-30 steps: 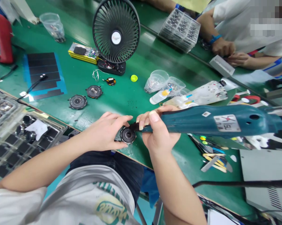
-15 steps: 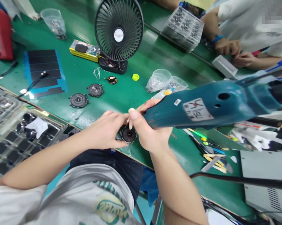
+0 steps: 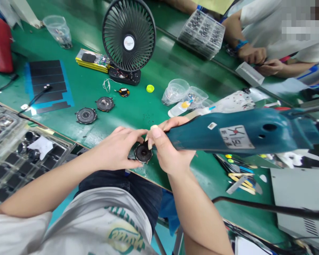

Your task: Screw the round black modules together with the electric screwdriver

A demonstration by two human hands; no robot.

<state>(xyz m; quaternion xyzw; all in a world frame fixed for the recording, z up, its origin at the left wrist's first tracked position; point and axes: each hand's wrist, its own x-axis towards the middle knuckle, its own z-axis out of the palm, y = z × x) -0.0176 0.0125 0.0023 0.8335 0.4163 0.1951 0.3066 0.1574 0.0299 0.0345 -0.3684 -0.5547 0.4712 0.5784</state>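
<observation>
One fan on tabletop; on near side of fan, two hands: left hand pinching rim of one round watch case, right hand clasping one teal power tool, tip hidden; two more watch cases front-left of fan, one yellow cap front-right

The left hand holds a watch case by the green table's near edge. The right hand grips a blue-green electric screwdriver. Two more watch cases lie left — a black fan stands far back.
</observation>
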